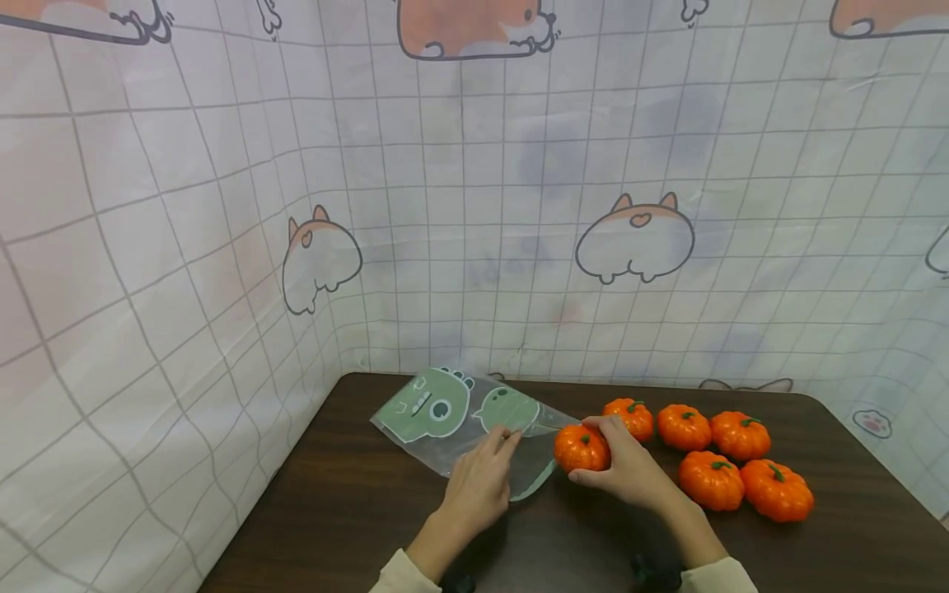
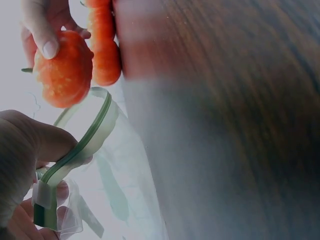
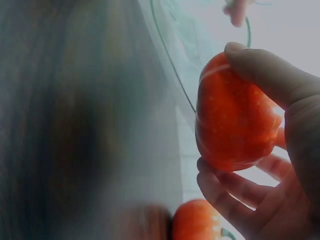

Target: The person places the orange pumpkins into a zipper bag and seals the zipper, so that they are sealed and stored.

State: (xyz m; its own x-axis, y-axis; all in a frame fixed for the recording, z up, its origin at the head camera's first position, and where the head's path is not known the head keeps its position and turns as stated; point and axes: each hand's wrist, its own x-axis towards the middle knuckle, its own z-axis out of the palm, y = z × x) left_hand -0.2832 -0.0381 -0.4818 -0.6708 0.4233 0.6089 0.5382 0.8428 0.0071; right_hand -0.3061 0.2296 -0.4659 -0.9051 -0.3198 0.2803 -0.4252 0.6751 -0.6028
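Observation:
My right hand (image 1: 626, 465) grips a small orange pumpkin (image 1: 582, 449) with a green stem, thumb on one side and fingers on the other. Close by, my left hand (image 1: 482, 478) pinches the rim of a clear zip bag (image 1: 522, 469) printed with green cartoon figures. In the left wrist view, the bag's green zip edge (image 2: 85, 142) stands apart in a loop, with the left thumb over it. The held pumpkin (image 2: 64, 70) is right beside that mouth. From the right wrist, the same pumpkin (image 3: 235, 115) hides part of the bag behind it.
To the right on the dark wooden table (image 1: 334, 511) sit several more orange pumpkins, among them a back-row one (image 1: 684, 427) and a front one (image 1: 777, 491). A white grid-patterned cloth (image 1: 474, 247) with cartoon animals hangs behind and at the sides.

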